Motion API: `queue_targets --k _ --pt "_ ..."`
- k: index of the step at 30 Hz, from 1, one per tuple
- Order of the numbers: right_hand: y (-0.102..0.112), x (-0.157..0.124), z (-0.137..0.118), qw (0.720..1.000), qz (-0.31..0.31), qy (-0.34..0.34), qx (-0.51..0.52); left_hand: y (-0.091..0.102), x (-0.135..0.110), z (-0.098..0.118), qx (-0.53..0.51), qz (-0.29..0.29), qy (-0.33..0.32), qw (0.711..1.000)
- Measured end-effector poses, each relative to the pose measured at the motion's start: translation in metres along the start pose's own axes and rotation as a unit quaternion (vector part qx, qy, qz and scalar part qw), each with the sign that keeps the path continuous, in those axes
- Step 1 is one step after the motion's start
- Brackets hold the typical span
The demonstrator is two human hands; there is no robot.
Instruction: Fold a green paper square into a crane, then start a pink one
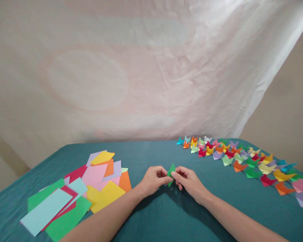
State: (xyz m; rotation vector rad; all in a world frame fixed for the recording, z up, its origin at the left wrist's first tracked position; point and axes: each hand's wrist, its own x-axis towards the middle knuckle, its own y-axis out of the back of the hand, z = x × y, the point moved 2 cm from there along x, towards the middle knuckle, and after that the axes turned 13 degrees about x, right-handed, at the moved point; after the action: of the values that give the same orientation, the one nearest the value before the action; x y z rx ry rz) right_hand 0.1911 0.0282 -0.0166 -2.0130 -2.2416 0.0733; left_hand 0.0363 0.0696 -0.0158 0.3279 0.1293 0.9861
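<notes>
Between my two hands, a little above the table, is a small green folded paper (pixel 171 170) with narrow pointed ends, one of them up. My left hand (pixel 154 180) pinches its left side between thumb and fingers. From the other side, the thumb and fingertips of my right hand (pixel 188 181) press on it. The fingers cover part of the folds, so its full shape is hidden.
A dark green cloth covers the table (pixel 146 151). Loose sheets of coloured paper (pixel 94 173) overlap in a pile on the left. Rows of small folded paper birds (pixel 239 166) stand along the right. A pale sheet (pixel 146 77) hangs behind the table.
</notes>
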Motion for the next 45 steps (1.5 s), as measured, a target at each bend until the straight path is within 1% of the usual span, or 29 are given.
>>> queue_targets --k 3,10,16,19,23,29,36,41,45 --pt "0.002 0.0 0.001 1.0 0.004 0.002 0.013 -0.001 -0.001 0.002 0.018 -0.018 -0.007 1.0" --pt "0.003 -0.001 -0.001 0.999 -0.016 -0.008 0.037 -0.002 -0.005 0.005 0.05 -0.041 -0.038 0.997" --pt "0.003 -0.001 0.003 0.999 -0.001 0.002 0.046 -0.002 -0.006 0.01 0.067 -0.047 -0.035 0.996" --pt "0.004 -0.001 0.002 0.999 0.012 0.009 0.048 -0.005 -0.007 0.013 0.092 -0.037 -0.03 0.995" --pt "0.004 -0.002 0.001 0.999 0.012 0.008 0.049 -0.01 -0.007 0.011 0.104 -0.008 -0.023 0.994" --pt "0.004 -0.002 -0.001 0.996 0.002 0.006 0.089 -0.009 -0.006 0.007 0.088 -0.012 -0.021 0.996" --pt "0.007 0.002 0.002 0.991 0.042 0.004 0.124 -0.005 -0.005 0.009 0.059 -0.047 -0.011 0.997" --pt "0.008 0.002 0.005 0.991 0.049 0.002 0.128 -0.005 -0.004 0.008 0.049 -0.052 -0.007 0.997" --pt "0.009 0.001 0.003 0.992 0.057 0.009 0.108 -0.005 -0.004 0.007 0.04 -0.047 -0.006 0.998"
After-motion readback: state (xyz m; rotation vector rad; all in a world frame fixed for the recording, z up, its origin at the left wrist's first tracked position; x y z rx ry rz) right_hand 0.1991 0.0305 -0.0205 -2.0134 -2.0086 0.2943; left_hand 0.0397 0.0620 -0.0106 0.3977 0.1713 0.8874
